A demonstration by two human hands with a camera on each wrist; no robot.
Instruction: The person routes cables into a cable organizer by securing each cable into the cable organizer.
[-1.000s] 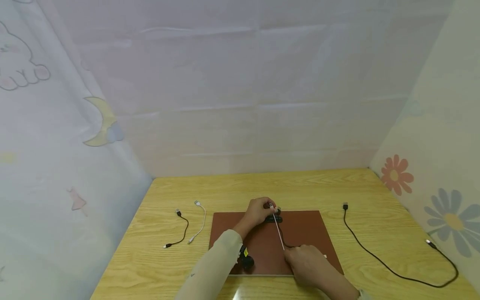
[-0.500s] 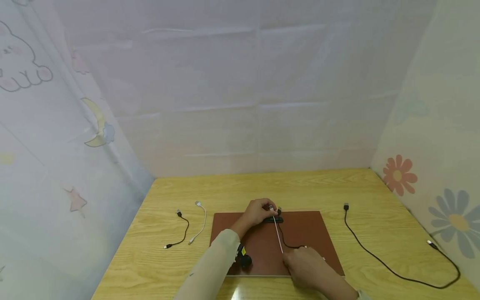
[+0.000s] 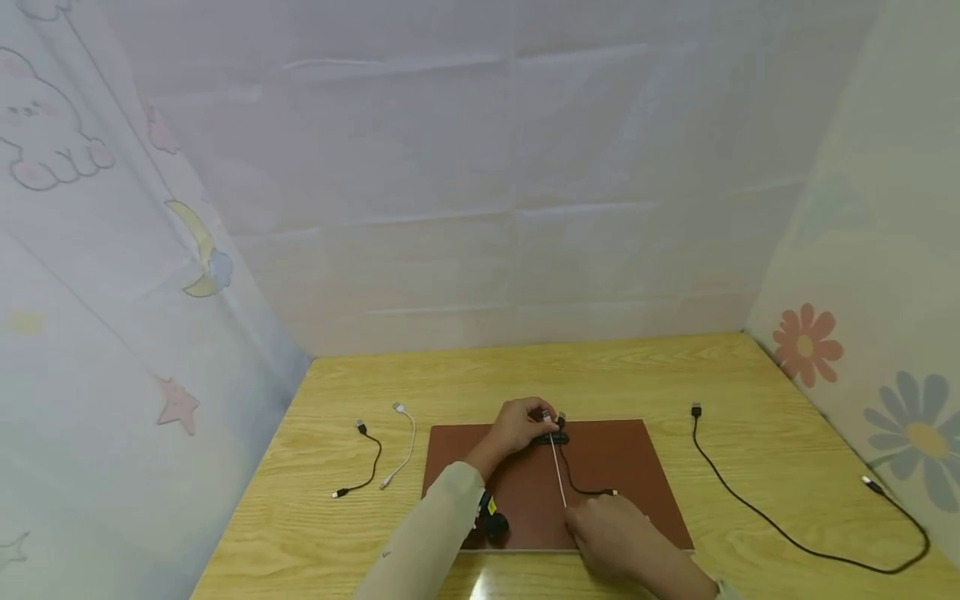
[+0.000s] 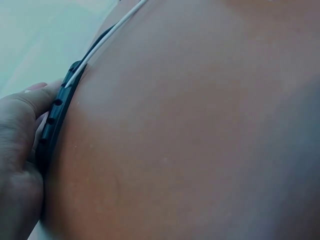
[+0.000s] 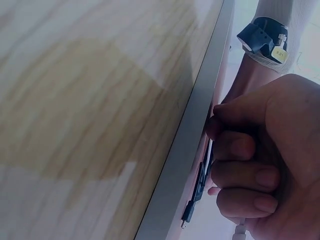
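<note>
A thin white USB cable point(image 3: 558, 471) runs taut over a reddish-brown board point(image 3: 622, 450). My left hand point(image 3: 517, 425) pinches it by its USB plug, beside a black cable holder point(image 4: 59, 102). In the left wrist view the white cable lies in one slot of this holder, and my fingers are just behind it. A short black USB cable point(image 3: 570, 475) sits in the holder near the white one. Near the board's front edge my right hand point(image 3: 615, 529) grips the white cable with curled fingers; its small white end point(image 5: 240, 231) pokes out below them.
Left of the board lie a short black cable point(image 3: 375, 458) and a short white cable point(image 3: 411, 437). A long black cable point(image 3: 750, 515) curves across the wooden table point(image 3: 420, 379) on the right. A black wrist camera point(image 3: 495, 523) is on my left sleeve.
My right hand has shifted slightly toward me along the white cable, uncovering the light tip of the black cable on the board. My left hand stays at the holder.
</note>
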